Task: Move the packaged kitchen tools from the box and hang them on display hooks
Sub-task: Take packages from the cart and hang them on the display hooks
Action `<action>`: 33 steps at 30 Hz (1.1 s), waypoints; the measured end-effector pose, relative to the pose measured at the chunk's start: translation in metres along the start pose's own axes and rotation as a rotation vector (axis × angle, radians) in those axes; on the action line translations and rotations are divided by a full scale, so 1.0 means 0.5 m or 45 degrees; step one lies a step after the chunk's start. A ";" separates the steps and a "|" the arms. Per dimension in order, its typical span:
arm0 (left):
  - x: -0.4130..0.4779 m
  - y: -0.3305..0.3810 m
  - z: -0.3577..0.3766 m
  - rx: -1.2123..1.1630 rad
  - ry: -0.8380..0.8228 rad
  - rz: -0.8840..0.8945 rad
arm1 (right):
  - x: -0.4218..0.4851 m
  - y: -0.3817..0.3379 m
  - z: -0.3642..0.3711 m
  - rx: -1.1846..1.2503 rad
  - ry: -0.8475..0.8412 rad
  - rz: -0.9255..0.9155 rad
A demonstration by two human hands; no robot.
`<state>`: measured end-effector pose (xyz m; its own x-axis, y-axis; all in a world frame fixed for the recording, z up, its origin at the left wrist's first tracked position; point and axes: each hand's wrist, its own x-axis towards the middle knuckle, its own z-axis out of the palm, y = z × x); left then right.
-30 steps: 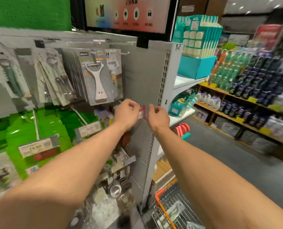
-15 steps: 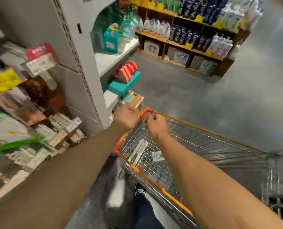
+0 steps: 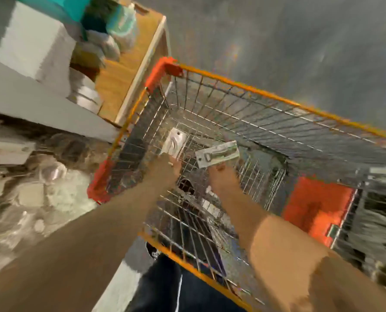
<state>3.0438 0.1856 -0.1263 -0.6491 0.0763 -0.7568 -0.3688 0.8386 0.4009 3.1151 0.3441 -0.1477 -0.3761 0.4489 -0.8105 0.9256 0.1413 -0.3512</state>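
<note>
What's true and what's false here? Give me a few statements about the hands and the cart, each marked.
1. The left hand and the right hand both reach into the wire cart. True.
2. The cart's rim is blue. False: it is orange.
3. The white package lies right by the left hand. True.
4. The right hand reaches for a bottle. False: a grey package lies just beyond it.
</note>
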 end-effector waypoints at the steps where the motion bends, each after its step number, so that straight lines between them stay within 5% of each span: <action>1: 0.032 -0.012 0.020 0.007 -0.006 -0.010 | 0.030 0.007 0.008 0.000 0.000 0.031; 6: 0.150 -0.058 0.082 0.131 0.064 -0.131 | 0.164 0.025 0.031 -0.231 0.073 0.000; 11: 0.214 -0.057 0.121 0.237 0.237 -0.218 | 0.251 0.024 0.030 -0.897 0.105 -0.316; 19: 0.267 -0.080 0.142 0.292 0.299 -0.267 | 0.328 0.012 0.032 -1.248 0.041 -0.644; 27: 0.282 -0.085 0.146 0.353 0.342 -0.279 | 0.342 0.041 0.021 -1.297 0.076 -0.808; 33: 0.262 -0.080 0.154 0.275 0.290 -0.199 | 0.298 0.060 0.008 -1.024 -0.095 -0.647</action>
<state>3.0247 0.2037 -0.2813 -0.7366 -0.1638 -0.6562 -0.3420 0.9272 0.1525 3.0866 0.4115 -0.2808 -0.7176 0.1134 -0.6872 0.3924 0.8810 -0.2644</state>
